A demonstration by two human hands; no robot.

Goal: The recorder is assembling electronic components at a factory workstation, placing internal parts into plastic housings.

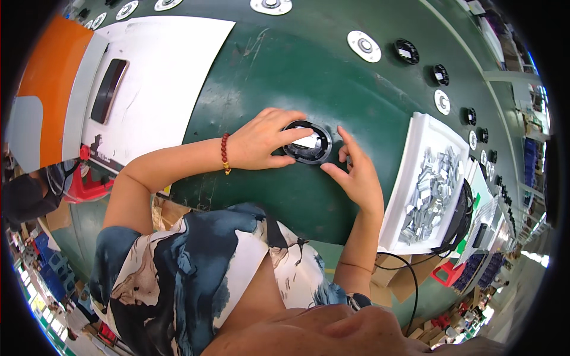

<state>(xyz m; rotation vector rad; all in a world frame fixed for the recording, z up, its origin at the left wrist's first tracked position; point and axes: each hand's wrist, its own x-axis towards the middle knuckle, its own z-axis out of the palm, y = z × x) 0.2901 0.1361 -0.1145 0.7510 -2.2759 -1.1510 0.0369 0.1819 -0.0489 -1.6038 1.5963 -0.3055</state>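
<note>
A round black plastic housing with a raised rim and a white label inside lies on the green bench in front of me. My left hand has it by the left side, with fingers over the far rim and the thumb at the near edge. To the right of the housing, a small gap away, is my right hand. Its index finger and thumb are spread apart and the other fingers are curled; whether anything small lies in those curled fingers is unclear.
At right stands a white tray of small silvery metal pieces, with black cable beside it. White discs and black round parts line the far side. Leftward, a dark phone-like object lies on a white sheet near an orange-and-grey machine.
</note>
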